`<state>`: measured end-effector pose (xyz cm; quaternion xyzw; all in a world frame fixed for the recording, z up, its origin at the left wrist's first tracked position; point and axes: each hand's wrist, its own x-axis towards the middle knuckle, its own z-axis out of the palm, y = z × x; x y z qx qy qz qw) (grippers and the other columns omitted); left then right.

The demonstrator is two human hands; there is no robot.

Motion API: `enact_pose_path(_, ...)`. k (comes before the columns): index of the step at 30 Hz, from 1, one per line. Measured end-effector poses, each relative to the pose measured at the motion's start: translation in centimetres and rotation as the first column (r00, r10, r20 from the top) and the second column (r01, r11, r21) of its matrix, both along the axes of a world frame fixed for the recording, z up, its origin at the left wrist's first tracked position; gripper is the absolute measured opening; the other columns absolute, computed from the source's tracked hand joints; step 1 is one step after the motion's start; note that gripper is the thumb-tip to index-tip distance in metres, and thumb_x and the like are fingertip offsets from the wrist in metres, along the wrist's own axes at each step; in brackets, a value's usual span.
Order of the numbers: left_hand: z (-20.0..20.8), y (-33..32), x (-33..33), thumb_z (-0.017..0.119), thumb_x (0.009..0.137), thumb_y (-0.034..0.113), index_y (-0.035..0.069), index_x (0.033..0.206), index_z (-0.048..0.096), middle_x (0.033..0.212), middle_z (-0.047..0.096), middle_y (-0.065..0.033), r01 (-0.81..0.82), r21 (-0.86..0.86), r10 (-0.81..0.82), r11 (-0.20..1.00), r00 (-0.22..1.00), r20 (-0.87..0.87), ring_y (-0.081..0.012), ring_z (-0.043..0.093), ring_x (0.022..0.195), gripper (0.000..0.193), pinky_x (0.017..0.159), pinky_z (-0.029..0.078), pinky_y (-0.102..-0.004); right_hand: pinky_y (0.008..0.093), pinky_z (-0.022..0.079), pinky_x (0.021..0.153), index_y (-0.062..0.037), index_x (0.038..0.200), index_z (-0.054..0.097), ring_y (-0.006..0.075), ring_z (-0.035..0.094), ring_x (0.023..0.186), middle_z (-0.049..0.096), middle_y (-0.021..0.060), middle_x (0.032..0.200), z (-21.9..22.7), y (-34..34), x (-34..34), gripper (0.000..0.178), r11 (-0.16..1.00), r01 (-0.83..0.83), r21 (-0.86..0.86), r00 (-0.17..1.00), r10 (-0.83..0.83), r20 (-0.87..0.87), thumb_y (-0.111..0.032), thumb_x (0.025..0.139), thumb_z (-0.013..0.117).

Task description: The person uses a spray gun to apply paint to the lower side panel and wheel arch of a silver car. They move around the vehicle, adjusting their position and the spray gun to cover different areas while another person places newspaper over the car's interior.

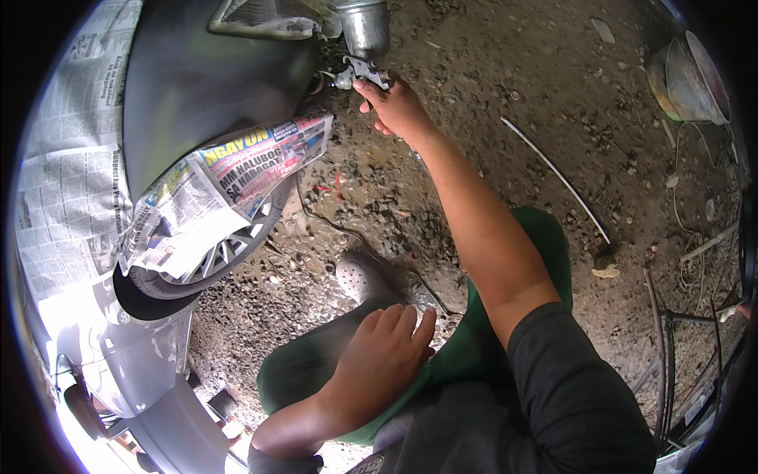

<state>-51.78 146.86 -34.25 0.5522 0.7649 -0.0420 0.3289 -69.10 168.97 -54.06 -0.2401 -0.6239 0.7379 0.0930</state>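
My right hand (401, 109) is closed round the handle of a metal spray gun (363, 71), with my arm reaching out ahead. A silver paint cup (367, 30) sits on top of the gun. Its nozzle points left at a dark grey car body panel (213, 87), which has paler patches on it. Newspaper sheets (257, 162) cover the lower edge of the panel and part of the car wheel (209, 265). Back uppermost, my left hand (383, 355) rests by my bent leg with nothing visible in it. Its fingers are loosely bent and slightly apart.
More newspaper (75, 189) masks the car at the far left. A dark hose or cord (343, 229) crosses the gravelly ground near my shoe (359, 278). To the right lie a thin white stick (557, 178), a bucket (688, 79) and dark metal rods (663, 355).
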Motion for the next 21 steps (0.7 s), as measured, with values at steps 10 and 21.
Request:
enact_pose_path(10,-0.3,-0.2,0.2,0.067,0.092,0.025,0.001,0.134,0.056,0.118,0.062,-0.0127,-0.008,0.006,0.008,1.0,1.0,0.025,-0.0284,0.059,0.116,0.05,0.098,0.049,-0.0397,0.0261,0.049,0.044,-0.0058,0.122,0.062,0.0106,0.056,0.048,0.066,0.0034,0.079,2.0,2.1,0.1,0.052,0.992,0.114,0.044,0.993,-0.114,-0.007,-0.052,0.099,0.064)
enact_pose_path(21,-4.5,-0.3,-2.2,0.063,0.088,0.02,0.002,0.121,0.06,0.102,0.065,-0.0085,0.125,0.031,-0.124,0.992,0.992,-0.014,-0.0247,0.062,0.101,0.037,0.085,0.049,-0.0364,0.0256,0.052,0.05,-0.0049,0.122,0.066,0.0113,0.063,0.057,0.071,0.0032,0.095,4.7,3.4,1.0,0.054,0.952,0.294,0.079,0.952,-0.299,0.058,-0.05,0.093,0.072)
